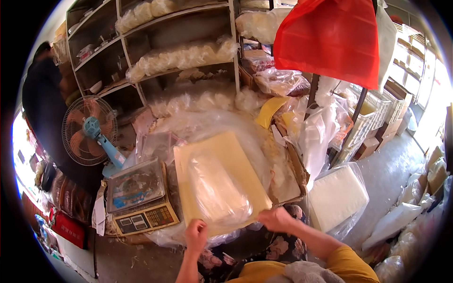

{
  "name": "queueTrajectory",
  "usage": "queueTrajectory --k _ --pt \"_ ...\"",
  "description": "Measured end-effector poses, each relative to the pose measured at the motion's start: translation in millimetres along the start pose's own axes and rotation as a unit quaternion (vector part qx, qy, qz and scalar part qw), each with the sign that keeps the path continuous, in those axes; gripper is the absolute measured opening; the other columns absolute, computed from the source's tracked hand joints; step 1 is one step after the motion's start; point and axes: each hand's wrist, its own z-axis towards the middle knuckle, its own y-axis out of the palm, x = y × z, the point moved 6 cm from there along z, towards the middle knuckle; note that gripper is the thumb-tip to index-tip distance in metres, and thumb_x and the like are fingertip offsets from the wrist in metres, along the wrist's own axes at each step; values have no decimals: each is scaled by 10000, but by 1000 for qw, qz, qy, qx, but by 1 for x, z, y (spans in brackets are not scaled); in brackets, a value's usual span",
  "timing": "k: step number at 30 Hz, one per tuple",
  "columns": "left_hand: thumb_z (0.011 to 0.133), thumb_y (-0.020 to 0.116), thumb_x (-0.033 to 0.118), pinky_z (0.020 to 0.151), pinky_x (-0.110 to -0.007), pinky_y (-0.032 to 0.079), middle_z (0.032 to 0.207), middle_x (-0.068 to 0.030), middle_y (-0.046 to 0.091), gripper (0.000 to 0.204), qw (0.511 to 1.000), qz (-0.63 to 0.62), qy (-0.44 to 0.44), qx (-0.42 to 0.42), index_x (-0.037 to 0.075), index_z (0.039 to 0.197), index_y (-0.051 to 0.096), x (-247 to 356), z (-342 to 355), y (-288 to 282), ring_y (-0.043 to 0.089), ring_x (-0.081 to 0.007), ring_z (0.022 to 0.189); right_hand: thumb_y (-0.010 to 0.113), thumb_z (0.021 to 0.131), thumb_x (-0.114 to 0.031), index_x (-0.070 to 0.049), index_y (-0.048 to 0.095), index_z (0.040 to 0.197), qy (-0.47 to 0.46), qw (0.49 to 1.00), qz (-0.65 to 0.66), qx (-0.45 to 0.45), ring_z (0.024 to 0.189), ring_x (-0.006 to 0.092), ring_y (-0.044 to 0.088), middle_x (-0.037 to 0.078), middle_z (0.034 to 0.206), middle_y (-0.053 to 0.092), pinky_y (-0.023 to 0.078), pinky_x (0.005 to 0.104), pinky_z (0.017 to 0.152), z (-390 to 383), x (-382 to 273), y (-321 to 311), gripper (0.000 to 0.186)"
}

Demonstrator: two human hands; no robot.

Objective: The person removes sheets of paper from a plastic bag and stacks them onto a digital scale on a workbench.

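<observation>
Left hand: the left hand (196, 234) is at the near left corner of the cream sheet (260, 181), fingers curled in; I can't tell whether they pinch anything.
Right hand: the right hand (276, 219) is at the near right corner, fingers bent towards the edge; their grip is unclear from here.
Cream sheet: lying in front of the person, a clear plastic wrap (217, 186) on top.
Scale: the weighing scale (141, 198) stands just left of the sheet.
Fan: the blue fan (90, 129) is behind the scale.
Right side: a white block (337, 198) in clear plastic.
</observation>
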Motion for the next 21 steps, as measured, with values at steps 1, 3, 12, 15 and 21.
queueTrajectory --k 1,3,12,15,21 --pt "790 625 17 617 -306 504 838 -85 650 135 999 27 -5 18 38 923 623 5 13 -8 641 -226 676 605 844 -130 -86 619 832 36 999 12 0 683 262 614 47 791 606 491 354 538 7 15 -3 47" --pt "790 613 18 617 -304 504 832 -82 646 146 998 54 -9 38 36 935 618 12 18 -14 639 -209 673 617 854 -137 -67 630 824 71 997 24 3 684 273 609 56 808 614 498 352 555 10 22 -6 77" --pt "858 588 77 645 -264 500 854 -83 673 216 976 -166 -140 17 12 1061 617 21 -11 7 635 -122 696 610 901 -146 -52 659 1068 65 932 353 56 945 277 640 139 1054 661 505 353 821 28 -40 -5 197" --pt "862 604 72 651 -254 499 835 -80 666 221 991 -99 -70 -62 16 1076 614 65 -12 17 623 -114 707 611 875 -144 -29 654 1026 25 965 254 56 930 308 609 138 999 642 496 366 812 38 -59 -5 194" --pt "797 668 23 655 -319 534 1044 -81 630 328 994 -65 73 -54 86 1116 621 103 -4 29 637 -214 838 567 762 -43 -86 621 1023 -28 971 227 64 852 339 585 123 913 623 483 420 734 31 -57 3 270"
